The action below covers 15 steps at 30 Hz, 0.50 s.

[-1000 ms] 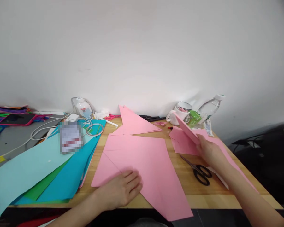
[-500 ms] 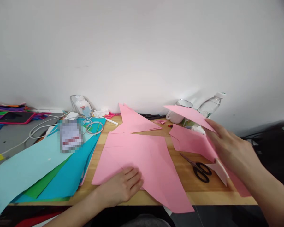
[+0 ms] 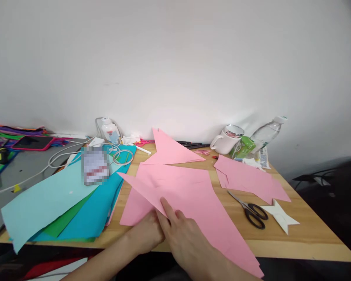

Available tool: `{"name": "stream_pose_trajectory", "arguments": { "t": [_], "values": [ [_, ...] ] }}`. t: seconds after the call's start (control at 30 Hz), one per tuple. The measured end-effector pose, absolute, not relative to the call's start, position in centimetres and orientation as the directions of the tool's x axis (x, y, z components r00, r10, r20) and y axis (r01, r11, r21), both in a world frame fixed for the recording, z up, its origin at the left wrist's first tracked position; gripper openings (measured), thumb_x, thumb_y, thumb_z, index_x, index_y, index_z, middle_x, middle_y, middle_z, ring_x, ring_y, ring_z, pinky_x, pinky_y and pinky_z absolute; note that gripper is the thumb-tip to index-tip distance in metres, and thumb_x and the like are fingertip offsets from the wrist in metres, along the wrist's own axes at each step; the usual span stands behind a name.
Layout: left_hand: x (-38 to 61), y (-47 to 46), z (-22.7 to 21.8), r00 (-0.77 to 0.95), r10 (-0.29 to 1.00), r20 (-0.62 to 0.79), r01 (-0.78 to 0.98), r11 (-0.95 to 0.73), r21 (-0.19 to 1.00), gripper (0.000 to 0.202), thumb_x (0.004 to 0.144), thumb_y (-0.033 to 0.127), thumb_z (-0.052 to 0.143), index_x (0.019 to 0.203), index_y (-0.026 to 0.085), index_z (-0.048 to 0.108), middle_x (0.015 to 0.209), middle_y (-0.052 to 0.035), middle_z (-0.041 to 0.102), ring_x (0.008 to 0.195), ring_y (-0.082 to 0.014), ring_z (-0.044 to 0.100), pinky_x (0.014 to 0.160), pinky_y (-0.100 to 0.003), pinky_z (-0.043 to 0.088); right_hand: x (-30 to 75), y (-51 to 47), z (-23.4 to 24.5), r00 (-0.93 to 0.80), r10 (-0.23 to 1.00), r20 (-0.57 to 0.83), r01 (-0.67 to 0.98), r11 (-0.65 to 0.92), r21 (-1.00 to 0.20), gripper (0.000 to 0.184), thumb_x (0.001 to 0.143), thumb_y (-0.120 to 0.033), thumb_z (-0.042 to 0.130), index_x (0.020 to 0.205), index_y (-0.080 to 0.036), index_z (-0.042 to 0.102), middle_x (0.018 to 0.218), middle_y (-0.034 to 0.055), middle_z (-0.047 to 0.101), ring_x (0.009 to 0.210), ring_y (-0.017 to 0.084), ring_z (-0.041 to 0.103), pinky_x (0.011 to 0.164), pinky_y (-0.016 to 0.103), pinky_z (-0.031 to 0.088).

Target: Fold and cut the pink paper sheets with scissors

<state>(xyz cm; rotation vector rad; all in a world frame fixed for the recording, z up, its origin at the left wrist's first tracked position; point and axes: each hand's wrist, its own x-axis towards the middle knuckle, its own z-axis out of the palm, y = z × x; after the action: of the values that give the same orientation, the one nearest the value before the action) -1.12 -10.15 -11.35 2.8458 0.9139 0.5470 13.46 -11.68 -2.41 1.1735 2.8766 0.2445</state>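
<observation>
My right hand (image 3: pixel 184 234) holds a pointed piece of pink paper (image 3: pixel 139 189) by its near end, fingers closed on it. That piece is lifted above a large pink sheet (image 3: pixel 190 195) lying on the table and hanging over its front edge. My left hand (image 3: pixel 150 232) is beside my right hand, partly under the raised piece, with its fingers hidden. Behind the sheet lies a folded pink paper piece (image 3: pixel 172 150). To the right are black-handled scissors (image 3: pixel 253 212), more pink pieces (image 3: pixel 248 175) and a white paper star shape (image 3: pixel 280 216).
On the left, a phone (image 3: pixel 95 166) with a blurred screen rests on blue and green paper (image 3: pixel 49 199), near a white cable (image 3: pixel 123 157) and a white bottle (image 3: pixel 110 130). At the back right stand a white mug (image 3: pixel 226 140), a green pack (image 3: pixel 244 147) and a leaning clear bottle (image 3: pixel 267 132).
My right hand has moved left with the pink piece, from over the right side to beside my left hand. The scissors, white star and remaining pink pieces are now uncovered.
</observation>
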Motion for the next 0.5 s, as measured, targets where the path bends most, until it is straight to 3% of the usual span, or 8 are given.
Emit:
{"name": "stream_pose_trajectory", "arguments": {
  "t": [0.1,0.2,0.33,0.5],
  "values": [
    [-1.3,-9.9,-10.5,0.783,0.509,0.357,0.495,-0.858,0.137,0.025,0.084,0.003,0.043,0.087,0.013,0.066,0.086,-0.0087,0.073,0.086,-0.021,0.065,0.087,-0.034,0.047,14.2,-12.1,-4.0,-0.656,0.753,0.049,0.752,0.647,0.125,0.07,0.065,-0.002,0.052,0.134,-0.011,0.046,0.135,0.0205,0.05,0.079,0.027,0.068,0.041,0.029,0.056],
    [-1.2,-9.5,-9.2,0.76,0.509,0.404,0.504,-0.854,0.128,0.022,0.088,0.008,0.043,0.093,0.014,0.065,0.093,-0.0079,0.072,0.093,-0.0178,0.064,0.089,-0.03,0.047,15.2,-12.6,-4.9,-0.63,0.761,0.154,0.776,0.609,0.163,0.076,0.065,0.002,0.047,0.138,-0.016,0.041,0.133,0.0187,0.053,0.094,0.032,0.067,0.05,0.032,0.06],
    [-1.1,-8.9,-8.1,0.712,0.509,0.484,0.522,-0.845,0.119,0.023,0.091,0.017,0.041,0.099,0.015,0.063,0.096,-0.0079,0.071,0.098,-0.0193,0.062,0.091,-0.036,0.048,16.1,-12.7,-4.1,-0.651,0.713,0.26,0.756,0.637,0.149,0.077,0.062,0.006,0.038,0.137,-0.013,0.042,0.127,0.02,0.058,0.091,0.028,0.069,0.055,0.03,0.061],
    [-1.1,-7.5,-7.5,0.639,0.464,0.613,0.537,-0.84,0.076,0.026,0.09,0.01,0.036,0.092,0.013,0.062,0.08,-0.009,0.07,0.082,-0.0215,0.065,0.08,-0.042,0.05,15.9,-12.3,-4.7,-0.615,0.724,0.312,0.779,0.621,0.093,0.076,0.063,0.008,0.034,0.137,-0.008,0.038,0.126,0.0204,0.059,0.1,0.026,0.066,0.063,0.027,0.061]
  ]
}}
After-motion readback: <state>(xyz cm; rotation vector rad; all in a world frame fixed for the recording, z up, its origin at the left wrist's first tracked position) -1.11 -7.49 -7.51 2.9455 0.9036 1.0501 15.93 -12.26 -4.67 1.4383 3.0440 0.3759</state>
